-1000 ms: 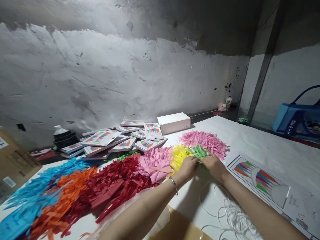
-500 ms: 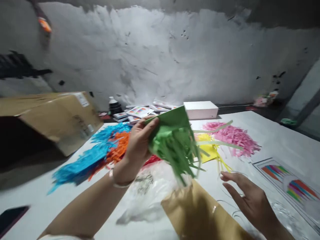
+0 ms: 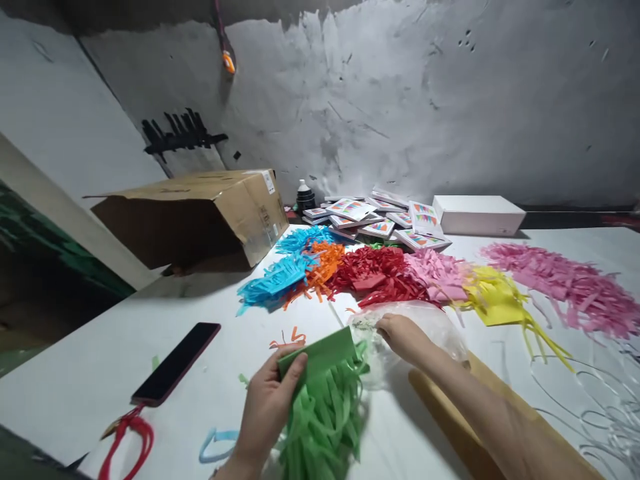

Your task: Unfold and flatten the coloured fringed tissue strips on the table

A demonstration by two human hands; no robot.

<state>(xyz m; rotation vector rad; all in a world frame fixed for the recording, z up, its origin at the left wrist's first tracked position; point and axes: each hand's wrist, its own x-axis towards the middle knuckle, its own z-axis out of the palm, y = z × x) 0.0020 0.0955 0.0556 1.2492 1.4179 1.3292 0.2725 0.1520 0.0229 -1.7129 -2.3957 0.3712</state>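
Fringe (image 3: 325,417), green, at six o'clock in the view; count further hours round it. Held by the plain band in the left hand (image 3: 273,397), closed with thumb across the front and fingers behind, likely so as to keep the cut strips out of the grip and let them hang free. Tilted, band up, strips down over the table (image 3: 240,347).

At two o'clock, the right hand (image 3: 403,337), back up, fingers curled together at the clear bag (image 3: 440,317). Too small and blurred there to tell whether anything is pinched. Near the fringe, probably for short reach between both.

Farther off, from eleven to just past two: blue heap (image 3: 280,272), orange heap (image 3: 325,260), red heap (image 3: 373,272), pink heap (image 3: 435,270), yellow heap (image 3: 500,303) and second pink heap (image 3: 565,287), apparently parted by colour for easy telling. Behind, at half past twelve, packs (image 3: 353,209) in a loose pile, perhaps pushed back to leave working room; beside them, a white box (image 3: 477,217).

At half past ten, a carton (image 3: 245,213), mouth facing the near left, perhaps for easy access. At nine, a phone (image 3: 176,363), flat and apart, presumably set aside. At three, a brown sheet (image 3: 435,410); past it, loose string (image 3: 600,413), seemingly kept off to avoid tangling.
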